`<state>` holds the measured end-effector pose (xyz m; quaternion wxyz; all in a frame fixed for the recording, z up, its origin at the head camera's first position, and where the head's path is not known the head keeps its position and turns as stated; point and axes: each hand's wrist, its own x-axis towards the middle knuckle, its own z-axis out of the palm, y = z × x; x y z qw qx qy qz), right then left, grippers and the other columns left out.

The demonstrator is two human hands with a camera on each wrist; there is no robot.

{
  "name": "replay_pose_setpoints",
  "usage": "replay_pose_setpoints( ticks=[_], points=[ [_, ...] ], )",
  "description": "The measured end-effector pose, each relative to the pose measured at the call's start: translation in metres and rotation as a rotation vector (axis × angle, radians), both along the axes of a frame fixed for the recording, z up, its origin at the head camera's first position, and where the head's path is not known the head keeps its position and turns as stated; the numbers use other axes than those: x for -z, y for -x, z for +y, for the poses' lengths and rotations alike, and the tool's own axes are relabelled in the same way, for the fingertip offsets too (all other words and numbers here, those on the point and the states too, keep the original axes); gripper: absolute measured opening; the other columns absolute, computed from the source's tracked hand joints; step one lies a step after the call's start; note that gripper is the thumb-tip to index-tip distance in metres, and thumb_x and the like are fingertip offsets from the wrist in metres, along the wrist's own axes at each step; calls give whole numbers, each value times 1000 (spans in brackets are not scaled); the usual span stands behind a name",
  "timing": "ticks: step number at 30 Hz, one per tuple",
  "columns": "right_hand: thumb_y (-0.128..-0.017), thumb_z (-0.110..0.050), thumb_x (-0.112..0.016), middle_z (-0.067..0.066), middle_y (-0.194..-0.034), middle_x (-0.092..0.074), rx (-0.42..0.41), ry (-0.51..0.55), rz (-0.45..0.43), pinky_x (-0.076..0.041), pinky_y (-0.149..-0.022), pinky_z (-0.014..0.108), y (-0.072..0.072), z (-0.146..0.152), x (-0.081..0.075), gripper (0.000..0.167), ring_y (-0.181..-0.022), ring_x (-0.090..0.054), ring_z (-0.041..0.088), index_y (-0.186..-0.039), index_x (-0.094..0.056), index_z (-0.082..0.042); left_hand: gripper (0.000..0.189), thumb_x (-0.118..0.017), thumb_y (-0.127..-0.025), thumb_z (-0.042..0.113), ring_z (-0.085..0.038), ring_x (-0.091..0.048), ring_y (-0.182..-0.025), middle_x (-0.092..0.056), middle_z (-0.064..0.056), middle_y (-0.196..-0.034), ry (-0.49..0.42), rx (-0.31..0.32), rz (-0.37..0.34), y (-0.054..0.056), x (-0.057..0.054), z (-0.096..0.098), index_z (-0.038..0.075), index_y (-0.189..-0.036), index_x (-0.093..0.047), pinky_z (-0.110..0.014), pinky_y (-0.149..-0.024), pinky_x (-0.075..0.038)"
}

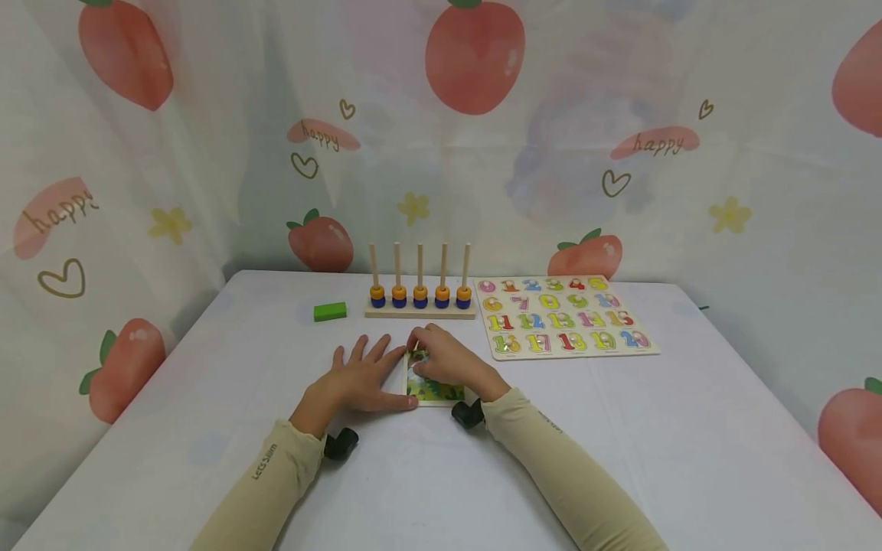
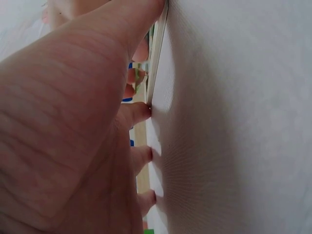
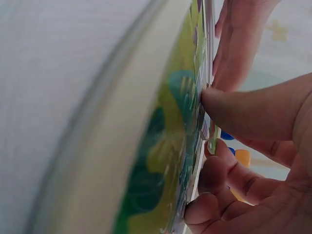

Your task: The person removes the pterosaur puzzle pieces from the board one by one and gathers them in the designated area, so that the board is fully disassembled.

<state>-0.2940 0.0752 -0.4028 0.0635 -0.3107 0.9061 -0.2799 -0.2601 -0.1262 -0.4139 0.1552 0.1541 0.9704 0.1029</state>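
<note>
A small jigsaw puzzle (image 1: 436,392) with a green and yellow picture and a pale border lies flat on the table. My left hand (image 1: 358,383) has its fingers spread beside the puzzle's left side; the thumb touches the lower left corner and the index fingertip is at the upper left. Over the puzzle's upper part, my right hand (image 1: 448,358) pinches a small puzzle piece (image 3: 213,141), which looks tilted up in the right wrist view. The right thumb rests against the picture's surface. This hand hides much of the puzzle's upper half in the head view.
Behind the hands stands a wooden peg counter (image 1: 420,312) with orange and blue beads on upright pegs. A number board (image 1: 572,325) lies at the right back. Left of the pegs sits a green block (image 1: 330,311). A patterned curtain (image 1: 475,176) borders the white table (image 1: 620,444).
</note>
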Motion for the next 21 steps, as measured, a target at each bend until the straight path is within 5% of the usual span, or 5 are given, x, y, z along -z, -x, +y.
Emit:
replay_pose_setpoints(
  ticks=[13,21],
  points=[
    [-99,5,-62,6,-100,-71,89,109,-67,-54,-89,41,5,8,1,21,-91,-63,20,-113,-76,-4,106,-66,-89,80,-48,-1,-162,-12,-12,-179,25,-4,-2,-1,-3,2,25,-171,-29,-77,-121,-1],
    [-102,0,-65,4,-99,-72,116,168,-56,-54,-85,37,5,15,2,16,-89,-63,18,-112,-77,-5,107,-66,-88,81,-48,1,-162,-10,-11,-179,29,-8,0,0,0,1,26,-172,-28,-77,-121,0]
  ],
)
